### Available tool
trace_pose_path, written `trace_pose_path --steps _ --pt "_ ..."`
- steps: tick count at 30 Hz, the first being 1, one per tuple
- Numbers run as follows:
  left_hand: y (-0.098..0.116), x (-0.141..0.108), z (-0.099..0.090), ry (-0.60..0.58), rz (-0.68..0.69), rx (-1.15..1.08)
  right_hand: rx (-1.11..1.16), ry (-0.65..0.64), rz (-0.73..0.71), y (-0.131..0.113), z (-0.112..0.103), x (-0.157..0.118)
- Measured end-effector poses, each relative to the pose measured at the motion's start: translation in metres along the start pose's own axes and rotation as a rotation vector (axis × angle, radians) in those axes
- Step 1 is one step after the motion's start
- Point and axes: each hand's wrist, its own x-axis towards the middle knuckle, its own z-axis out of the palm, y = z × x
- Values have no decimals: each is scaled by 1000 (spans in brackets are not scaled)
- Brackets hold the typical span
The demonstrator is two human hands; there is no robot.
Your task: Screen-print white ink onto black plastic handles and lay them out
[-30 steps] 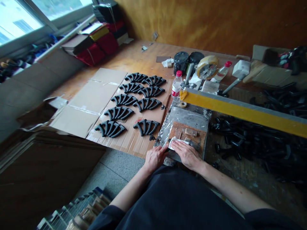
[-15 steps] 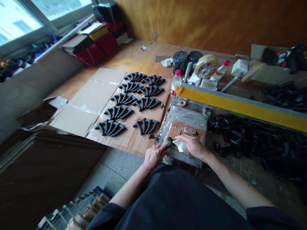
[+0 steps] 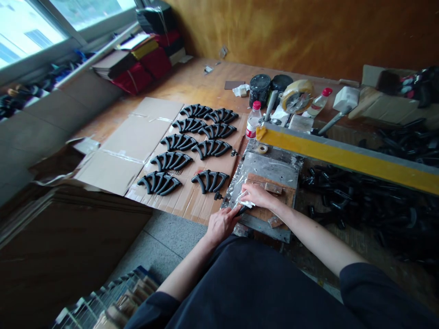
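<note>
My left hand (image 3: 221,225) is closed around one end of a black curved handle (image 3: 243,209), over the near edge of a metal plate (image 3: 270,163). A white cloth (image 3: 245,201) is pressed on the handle's other end by my right hand (image 3: 258,195), which is closed on it and hides most of that end. Beneath lies a brown wooden board (image 3: 291,183) with small wood blocks (image 3: 273,188) on it. To the left, several fans of similar black handles (image 3: 210,182) lie in two columns on a cardboard sheet (image 3: 185,194).
A yellow-faced bar (image 3: 343,155) crosses right of the plate, with a heap of black handles (image 3: 338,194) beyond it. Behind stand a red-capped bottle (image 3: 253,121), dark cans (image 3: 259,89) and a tape roll (image 3: 297,96). Cardboard (image 3: 68,237) is stacked at the left.
My right hand has moved left with the white cloth, from beside the handle onto its end, covering it. My left hand keeps its hold in nearly the same place.
</note>
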Motion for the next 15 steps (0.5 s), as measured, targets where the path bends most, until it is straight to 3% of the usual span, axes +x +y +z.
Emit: trace_pose_path --steps 4,7,11,15 --pt "-1 0 0 -4 -9 -8 51 183 22 -15 -3 15" --pt "0 0 0 -1 -23 -1 243 245 122 -14 -20 2" --pt "1 -1 1 9 -26 15 597 286 310 19 -54 -43" --pt "-1 -2 6 35 -21 31 683 628 371 69 -108 -88"
